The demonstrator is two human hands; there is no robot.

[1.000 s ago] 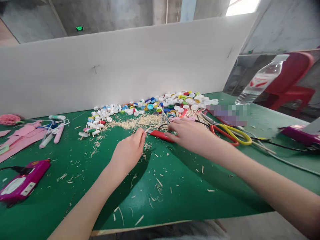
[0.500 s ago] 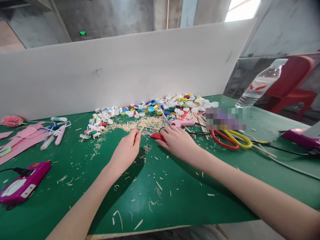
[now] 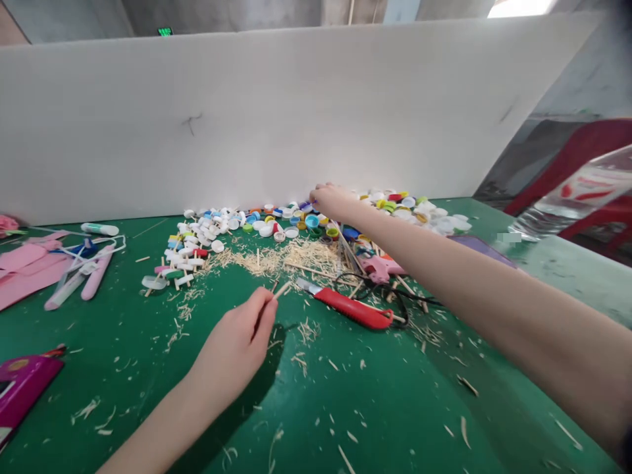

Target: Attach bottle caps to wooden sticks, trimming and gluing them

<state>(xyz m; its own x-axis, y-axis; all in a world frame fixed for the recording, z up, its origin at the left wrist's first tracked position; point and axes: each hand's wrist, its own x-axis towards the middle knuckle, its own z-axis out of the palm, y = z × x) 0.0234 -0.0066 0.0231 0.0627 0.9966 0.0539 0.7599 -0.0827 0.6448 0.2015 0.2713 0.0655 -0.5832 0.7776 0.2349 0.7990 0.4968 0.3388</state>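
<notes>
My left hand (image 3: pixel 244 332) is closed in a pinch on a short thin wooden stick (image 3: pixel 282 290), whose pale end sticks out past the fingertips. Farther back, my right hand (image 3: pixel 333 200) reaches to the heap of bottle caps (image 3: pixel 291 220). Its bent fingers close at a small purple bottle cap (image 3: pixel 315 203), mostly hidden by them. A red-handled utility knife (image 3: pixel 353 308) lies on the table between the hands, its blade toward the left one. Behind the knife are wood shavings (image 3: pixel 306 253).
Caps fitted on sticks (image 3: pixel 185 253) lie at the left of the heap. A pink glue gun (image 3: pixel 380 266) and black cord sit under my right forearm. Pink sheets (image 3: pixel 34 263) and a purple power strip (image 3: pixel 29 388) are left; a water bottle (image 3: pixel 577 191) stands right. A white board (image 3: pixel 247 125) closes off the back.
My right hand has let go of the utility knife, which now lies on the table, and has moved back to the caps. My left hand still pinches the stick. The view has shifted.
</notes>
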